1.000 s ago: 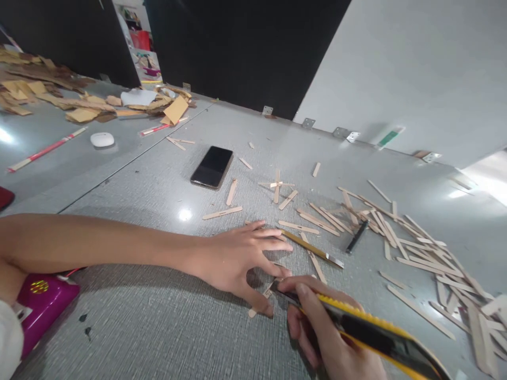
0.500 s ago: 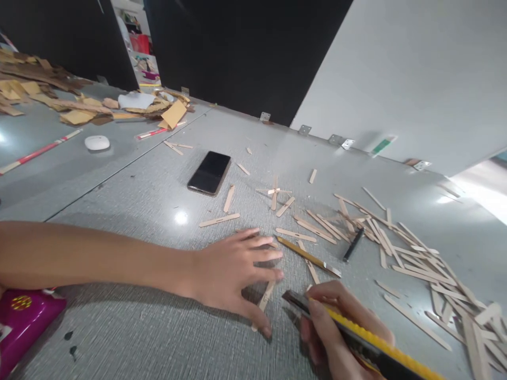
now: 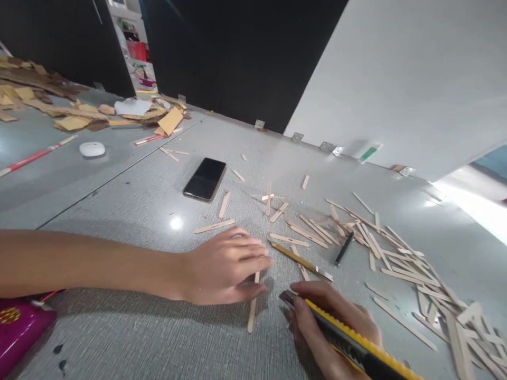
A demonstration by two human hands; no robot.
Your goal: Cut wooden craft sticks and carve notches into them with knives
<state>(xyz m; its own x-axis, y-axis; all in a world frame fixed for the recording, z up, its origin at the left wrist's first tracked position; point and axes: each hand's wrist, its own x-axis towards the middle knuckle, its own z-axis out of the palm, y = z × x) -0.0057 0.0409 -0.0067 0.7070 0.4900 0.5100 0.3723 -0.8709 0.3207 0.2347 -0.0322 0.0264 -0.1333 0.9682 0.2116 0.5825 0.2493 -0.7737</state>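
My left hand [image 3: 225, 266] lies palm down on the table, thumb and fingers drawn together over a wooden craft stick [image 3: 252, 315]. The stick's near end sticks out below the thumb, and a short piece shows between thumb and forefinger. In my right hand [image 3: 332, 327] is a yellow and black utility knife [image 3: 356, 345], its blade tip pointing left toward the stick, a short gap away. Beyond the knife a yellow pencil-like tool [image 3: 299, 259] with a pale end rests across another craft stick [image 3: 300, 266].
Many loose craft sticks [image 3: 400, 272] cover the right side, with a black pen-like rod [image 3: 344, 249] among them. A phone [image 3: 205, 179] lies behind my left hand. At left are a white mouse [image 3: 92, 149], a purple packet [image 3: 24, 332] and cardboard scraps [image 3: 75, 122]. Upright panels [image 3: 237, 58] stand behind.
My left hand's spread fingers have drawn together over the craft stick, which now points more toward me. The knife stays in my right hand, its blade near the stick. The view has shifted slightly.
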